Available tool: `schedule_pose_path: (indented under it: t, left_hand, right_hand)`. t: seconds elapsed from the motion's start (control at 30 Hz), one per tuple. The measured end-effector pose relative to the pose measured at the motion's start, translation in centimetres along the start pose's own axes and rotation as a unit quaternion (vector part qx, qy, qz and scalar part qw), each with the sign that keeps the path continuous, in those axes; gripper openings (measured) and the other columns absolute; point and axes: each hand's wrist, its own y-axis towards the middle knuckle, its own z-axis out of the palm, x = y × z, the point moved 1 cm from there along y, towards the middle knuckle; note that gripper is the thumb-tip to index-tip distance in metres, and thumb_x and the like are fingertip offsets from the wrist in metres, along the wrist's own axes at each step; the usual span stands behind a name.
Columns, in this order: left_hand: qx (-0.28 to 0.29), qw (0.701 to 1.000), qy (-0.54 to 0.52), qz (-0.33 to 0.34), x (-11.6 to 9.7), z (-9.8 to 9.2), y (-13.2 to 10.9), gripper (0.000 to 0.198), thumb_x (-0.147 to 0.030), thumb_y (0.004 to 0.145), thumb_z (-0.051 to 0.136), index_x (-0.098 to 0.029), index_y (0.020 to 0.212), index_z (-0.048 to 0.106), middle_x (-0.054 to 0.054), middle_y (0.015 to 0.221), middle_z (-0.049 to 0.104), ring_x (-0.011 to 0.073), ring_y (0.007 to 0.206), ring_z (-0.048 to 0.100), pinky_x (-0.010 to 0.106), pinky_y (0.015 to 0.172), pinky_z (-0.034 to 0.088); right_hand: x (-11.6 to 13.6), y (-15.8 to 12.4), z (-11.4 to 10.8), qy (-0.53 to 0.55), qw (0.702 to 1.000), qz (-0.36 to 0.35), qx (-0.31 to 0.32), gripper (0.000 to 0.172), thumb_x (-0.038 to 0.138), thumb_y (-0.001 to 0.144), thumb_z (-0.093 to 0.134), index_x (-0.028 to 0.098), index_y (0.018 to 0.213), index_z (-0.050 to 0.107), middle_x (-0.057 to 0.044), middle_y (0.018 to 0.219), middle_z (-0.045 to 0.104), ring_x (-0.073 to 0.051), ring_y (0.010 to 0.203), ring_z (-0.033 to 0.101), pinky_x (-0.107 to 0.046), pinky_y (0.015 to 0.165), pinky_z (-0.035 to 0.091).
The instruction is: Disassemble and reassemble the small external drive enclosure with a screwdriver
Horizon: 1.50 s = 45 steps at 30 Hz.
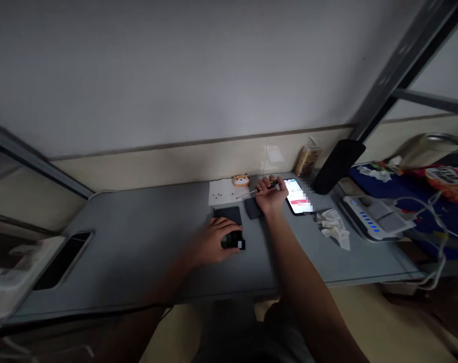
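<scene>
A small screwdriver (pixel 265 188) sits in the right hand (pixel 270 195), its yellow-and-black handle held between the thumb and curled fingers and its thin shaft pointing left, out over a sheet of white paper (pixel 221 192). A few tiny dark screws (pixel 215 194) lie on the paper, with an orange tiger figure (pixel 241 180) at its far edge. Just below the right hand is a dark block (pixel 253 208).

The left hand (pixel 213 242) is arched over a small black object (pixel 235 241), fingers together and curving down onto it; whether they grip it or only rest there cannot be told. It sits at the near edge of a black pad (pixel 227 214) on the grey table (pixel 138 257). To the right, a lit phone (pixel 297 194) lies beside a crumpled tissue (pixel 333 228).
</scene>
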Motion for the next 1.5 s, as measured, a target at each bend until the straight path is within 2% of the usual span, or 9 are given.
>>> schedule_pose_path:
  t: [0.2, 0.37, 0.43, 0.6, 0.73, 1.03, 1.17, 1.33, 1.5]
  left_hand:
    - [0.010, 1.000, -0.016, 0.022, 0.0, -0.9, 1.3, 0.044, -0.044, 0.081, 0.084, -0.027, 0.118, 0.067, 0.004, 0.121, 0.070, 0.0268, 0.116, 0.059, 0.042, 0.102, 0.043]
    - [-0.164, 0.984, 0.016, -0.060, 1.9, -1.2, 4.2, 0.016, -0.031, 0.096, 0.066, -0.022, 0.108, 0.068, 0.006, 0.106, 0.072, 0.0234, 0.105, 0.064, 0.038, 0.095, 0.046]
    - [-0.188, 0.976, 0.042, -0.098, 2.9, -1.2, 5.3, 0.015, -0.029, 0.096, 0.066, -0.021, 0.108, 0.069, 0.005, 0.101, 0.073, 0.0238, 0.101, 0.066, 0.038, 0.093, 0.046]
    - [-0.149, 0.979, 0.067, -0.121, 4.4, -1.0, 6.2, 0.013, -0.022, 0.099, 0.063, -0.022, 0.093, 0.074, 0.004, 0.093, 0.075, 0.0231, 0.096, 0.067, 0.037, 0.090, 0.044]
    - [-0.149, 0.977, 0.094, -0.117, 4.9, -1.4, 6.4, 0.017, -0.024, 0.100, 0.061, -0.024, 0.095, 0.077, 0.004, 0.097, 0.077, 0.0240, 0.099, 0.066, 0.038, 0.089, 0.042]
    - [-0.098, 0.984, 0.141, -0.057, 6.3, -2.4, 10.9, 0.014, -0.026, 0.097, 0.066, -0.024, 0.096, 0.079, 0.006, 0.092, 0.074, 0.0245, 0.099, 0.063, 0.038, 0.089, 0.043]
    - [-0.109, 0.984, 0.133, -0.044, 6.4, -2.5, 9.4, 0.018, -0.027, 0.099, 0.060, -0.024, 0.102, 0.077, 0.006, 0.096, 0.073, 0.0236, 0.099, 0.064, 0.038, 0.089, 0.047]
    - [-0.163, 0.985, 0.050, 0.007, 6.8, -2.4, 4.3, 0.027, -0.029, 0.103, 0.049, -0.022, 0.102, 0.074, 0.005, 0.094, 0.069, 0.0188, 0.087, 0.066, 0.033, 0.084, 0.054]
    - [-0.136, 0.989, 0.016, -0.055, 7.5, -2.4, 2.3, 0.026, -0.030, 0.098, 0.048, -0.023, 0.099, 0.073, 0.005, 0.096, 0.072, 0.0190, 0.085, 0.068, 0.030, 0.080, 0.055]
  right_hand:
    - [-0.1, -0.1, 0.0, 0.024, 1.000, 0.006, -0.007, 0.023, 0.029, 0.090, 0.044, 0.024, 0.069, 0.038, 0.007, 0.053, 0.032, -0.010, 0.043, 0.032, -0.021, 0.042, 0.032]
    - [-0.6, 0.1, -0.1, -0.008, 1.000, 0.005, 0.010, 0.024, 0.030, 0.086, 0.053, 0.024, 0.069, 0.037, 0.008, 0.054, 0.029, -0.009, 0.043, 0.031, -0.021, 0.042, 0.033]
    - [-1.0, 0.1, 0.0, -0.006, 1.000, 0.017, 0.015, 0.024, 0.029, 0.085, 0.055, 0.024, 0.069, 0.038, 0.008, 0.055, 0.029, -0.009, 0.044, 0.030, -0.021, 0.042, 0.033]
    - [-1.5, 0.0, 0.2, 0.002, 0.999, 0.038, 0.016, 0.020, 0.026, 0.084, 0.052, 0.024, 0.071, 0.038, 0.008, 0.054, 0.030, -0.009, 0.043, 0.030, -0.021, 0.042, 0.033]
    - [-0.1, 0.2, 0.5, 0.023, 0.999, 0.023, 0.010, 0.017, 0.024, 0.084, 0.047, 0.023, 0.071, 0.037, 0.007, 0.054, 0.031, -0.009, 0.042, 0.032, -0.020, 0.042, 0.032]
    - [2.5, 1.2, -1.1, 0.004, 0.999, -0.041, 0.002, 0.018, 0.026, 0.083, 0.050, 0.024, 0.071, 0.036, 0.008, 0.056, 0.030, -0.009, 0.043, 0.031, -0.021, 0.043, 0.034]
    - [2.6, 1.5, -1.4, 0.000, 0.999, -0.048, 0.005, 0.019, 0.027, 0.083, 0.050, 0.024, 0.071, 0.036, 0.009, 0.056, 0.027, -0.009, 0.043, 0.030, -0.021, 0.044, 0.034]
    - [2.6, 1.4, -1.4, 0.004, 0.999, -0.052, 0.004, 0.018, 0.027, 0.083, 0.050, 0.024, 0.072, 0.036, 0.008, 0.057, 0.029, -0.009, 0.044, 0.030, -0.021, 0.044, 0.035]
    - [2.0, 1.2, -1.0, -0.008, 0.999, -0.045, -0.006, 0.019, 0.028, 0.083, 0.051, 0.024, 0.070, 0.037, 0.008, 0.057, 0.030, -0.009, 0.043, 0.031, -0.021, 0.044, 0.035]
